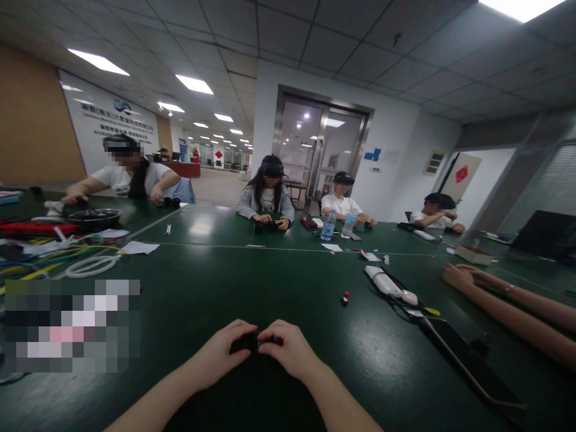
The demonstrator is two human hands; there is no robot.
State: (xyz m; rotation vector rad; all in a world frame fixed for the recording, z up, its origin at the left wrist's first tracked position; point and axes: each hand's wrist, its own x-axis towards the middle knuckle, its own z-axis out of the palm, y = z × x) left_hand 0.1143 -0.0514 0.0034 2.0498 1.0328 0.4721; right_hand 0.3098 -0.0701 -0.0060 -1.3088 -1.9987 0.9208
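Note:
Low in the middle of the head view, my left hand [224, 353] and my right hand [288, 350] meet just above the dark green table [202, 300]. Between their thumbs and fingers is a small black object [251, 341], gripped from both sides. Its kind is hard to make out, since the fingers cover much of it and it is dark against the table. The fingertips of the two hands come close together at its middle. Beyond my right hand stands a tiny red and black item [345, 298].
On the right lie a white power strip [382, 281], a dark tablet-like slab [468, 360] and another person's forearms [499, 297]. Coiled cables [92, 266] and a metal bowl [94, 216] are at left. Several people sit across the table, near two water bottles [329, 225].

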